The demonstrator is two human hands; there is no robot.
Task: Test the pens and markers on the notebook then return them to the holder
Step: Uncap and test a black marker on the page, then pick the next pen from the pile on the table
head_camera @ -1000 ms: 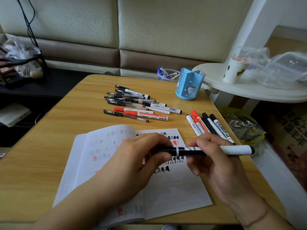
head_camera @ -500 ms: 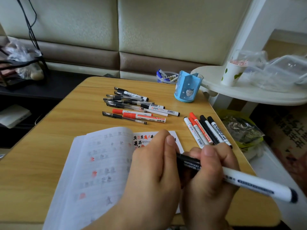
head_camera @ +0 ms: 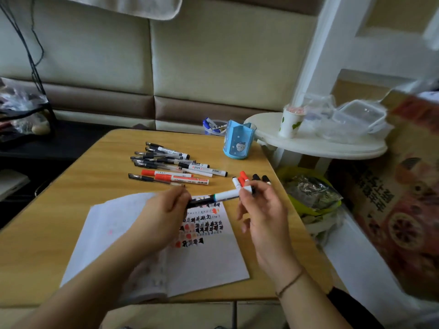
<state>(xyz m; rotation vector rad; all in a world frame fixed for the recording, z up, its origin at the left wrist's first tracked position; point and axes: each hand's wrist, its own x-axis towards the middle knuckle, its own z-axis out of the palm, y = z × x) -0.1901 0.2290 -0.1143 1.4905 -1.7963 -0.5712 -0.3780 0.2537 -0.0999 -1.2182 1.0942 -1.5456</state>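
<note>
Above the open notebook (head_camera: 204, 260), both hands hold one marker (head_camera: 222, 196) nearly level, clear of the page. Left hand (head_camera: 164, 213): fingers closed around the marker's black end, which is largely hidden inside the grip. Right hand (head_camera: 262, 210): thumb and forefinger pinched on the white barrel at its right end, the other fingers loosely spread below. Whether the cap is seated or partly drawn cannot be told.

Notebook: lying flat on the wooden tabletop (head_camera: 59, 210), its right page carrying rows of black and red test marks near the top; its left page is pale and mostly covered by the left forearm.

Pen pile (head_camera: 171, 163): a loose group of gel pens and markers, black and red, lying roughly parallel on the tabletop beyond the notebook, well apart from the hands.

Second group (head_camera: 249, 179): four markers with white, red and black ends lying side by side just behind the right hand, partly hidden by it.

Holder (head_camera: 238, 143): blue, upright, at the far right edge of the tabletop; nothing shows above its rim.

Side shelf (head_camera: 316, 144): white, round, beside the holder, bearing a paper cup (head_camera: 290, 124) and clear plastic containers (head_camera: 356, 117).
</note>
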